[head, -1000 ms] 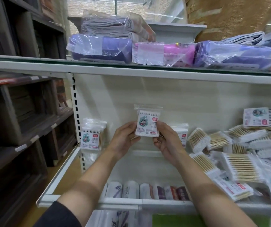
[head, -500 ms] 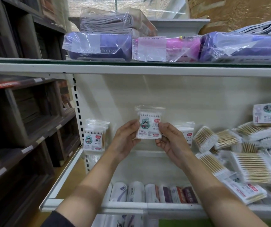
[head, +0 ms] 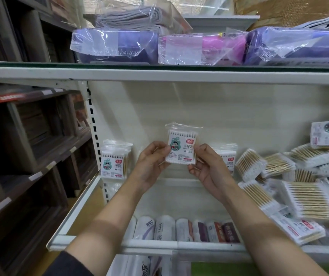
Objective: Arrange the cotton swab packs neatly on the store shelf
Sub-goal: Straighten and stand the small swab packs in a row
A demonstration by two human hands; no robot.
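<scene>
A small clear cotton swab pack (head: 181, 147) with a cartoon label is upright in mid-air before the shelf's back wall. My left hand (head: 151, 163) pinches its left edge and my right hand (head: 207, 168) pinches its right edge. A tidy upright stack of the same packs (head: 113, 161) stands at the far left of the white shelf (head: 84, 198). Another upright pack (head: 227, 158) shows behind my right hand, partly hidden. To the right lies a jumbled heap of swab packs (head: 291, 180).
The shelf above (head: 159, 73) carries purple and pink bagged goods (head: 201, 48). Rolled packs (head: 183, 229) line the shelf below the front rail. Dark wooden shelving (head: 24, 136) stands on the left. The shelf floor under my hands is bare.
The pack and both hands stay almost where they were, held slightly higher; the view has shifted a little leftward and down.
</scene>
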